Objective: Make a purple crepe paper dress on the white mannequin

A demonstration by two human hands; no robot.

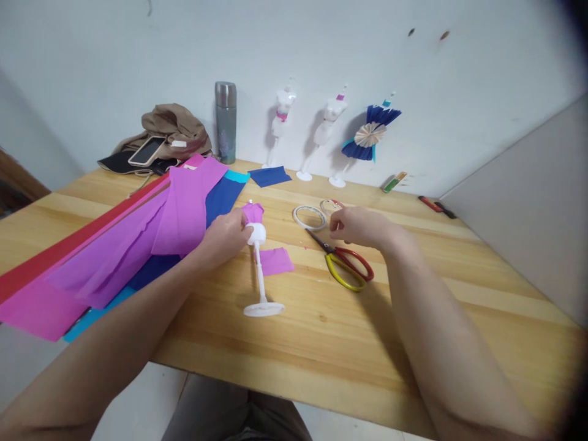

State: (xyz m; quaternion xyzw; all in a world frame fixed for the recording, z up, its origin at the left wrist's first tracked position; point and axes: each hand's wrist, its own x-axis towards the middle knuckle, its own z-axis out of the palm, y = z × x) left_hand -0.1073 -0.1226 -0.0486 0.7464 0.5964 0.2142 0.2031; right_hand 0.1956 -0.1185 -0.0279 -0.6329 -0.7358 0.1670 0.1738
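My left hand [229, 231] is closed around the torso of a small white doll mannequin [261, 272]. A purple crepe paper piece [253, 212] wraps its upper body, and its round base tilts toward me. Behind its stand lies a purple paper scrap [275, 261]. My right hand [361, 226] has its fingers curled together above the scissors [344, 263], which have one red and one yellow handle. Whether anything is pinched in those fingers is hidden. A white tape roll [310, 218] lies left of that hand, and a second tape roll [331, 206] is just beyond it.
Layered crepe paper sheets [184, 214] cover the table's left side. Behind them are a brown cloth bag [172, 131], a phone [147, 150] and a thermos [225, 122]. Along the wall stand two bare-skirted mannequins [329, 116] and one in a blue paper dress [356, 150]. A blue scrap [270, 176] lies nearby.
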